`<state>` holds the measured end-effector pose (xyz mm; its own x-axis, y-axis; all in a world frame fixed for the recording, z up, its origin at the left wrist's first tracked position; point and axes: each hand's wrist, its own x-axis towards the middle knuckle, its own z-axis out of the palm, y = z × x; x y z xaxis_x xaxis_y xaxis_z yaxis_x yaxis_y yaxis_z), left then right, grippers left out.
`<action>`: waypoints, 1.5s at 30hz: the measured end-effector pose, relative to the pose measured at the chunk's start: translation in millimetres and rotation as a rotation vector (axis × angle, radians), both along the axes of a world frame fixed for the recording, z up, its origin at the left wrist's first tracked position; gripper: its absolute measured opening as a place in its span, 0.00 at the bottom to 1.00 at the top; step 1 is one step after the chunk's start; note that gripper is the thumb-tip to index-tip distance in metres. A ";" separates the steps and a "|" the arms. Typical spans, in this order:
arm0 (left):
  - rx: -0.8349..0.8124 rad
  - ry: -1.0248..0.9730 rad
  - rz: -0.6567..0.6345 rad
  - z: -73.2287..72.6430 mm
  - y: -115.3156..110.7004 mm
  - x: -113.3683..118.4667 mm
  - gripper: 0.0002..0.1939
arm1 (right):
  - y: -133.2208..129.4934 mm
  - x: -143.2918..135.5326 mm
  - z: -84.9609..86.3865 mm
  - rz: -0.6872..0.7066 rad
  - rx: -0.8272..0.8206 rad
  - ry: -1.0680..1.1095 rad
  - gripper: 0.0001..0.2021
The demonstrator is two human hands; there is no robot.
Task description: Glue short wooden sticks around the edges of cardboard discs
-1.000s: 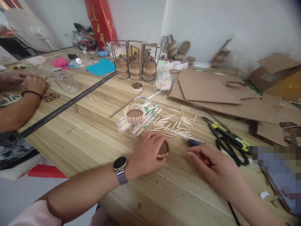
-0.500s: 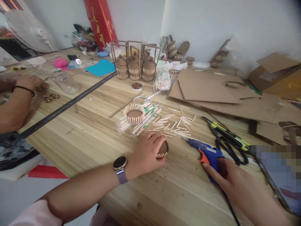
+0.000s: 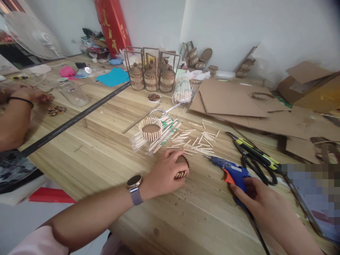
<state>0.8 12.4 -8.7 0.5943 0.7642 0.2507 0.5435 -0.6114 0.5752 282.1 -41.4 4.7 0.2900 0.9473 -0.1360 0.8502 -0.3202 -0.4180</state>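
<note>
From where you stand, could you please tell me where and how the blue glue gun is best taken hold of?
I would close the right hand around the handle of the blue glue gun, coming from the near right side. The nozzle points away to the left, so this should keep the fingers off it and leave the orange trigger within reach.

Left hand (image 3: 168,171) was palm down, fingers (image 3: 177,155) curled, forearm (image 3: 98,209) angled from lower left. Right hand (image 3: 261,198) was partly closed, thumb (image 3: 243,195) extended.
</note>
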 end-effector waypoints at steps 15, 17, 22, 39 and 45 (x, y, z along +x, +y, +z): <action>0.005 -0.011 -0.008 0.4 -0.1 0.5 0.06 | -14.4 -21.9 7.0 -0.125 0.126 0.768 0.14; -0.001 -0.010 -0.003 0.7 -0.4 0.6 0.07 | -18.0 -21.6 7.0 -0.183 0.121 0.913 0.13; -0.005 -0.034 0.029 2.2 -1.5 1.2 0.12 | -20.9 -22.0 9.4 -0.242 0.054 1.134 0.14; -0.011 -0.067 0.034 0.0 -1.6 1.3 0.27 | -22.7 -36.6 -0.2 0.209 0.042 0.465 0.21; -0.017 -0.069 0.035 0.8 -1.8 0.9 0.26 | -24.0 -38.2 -6.6 0.280 0.111 0.309 0.20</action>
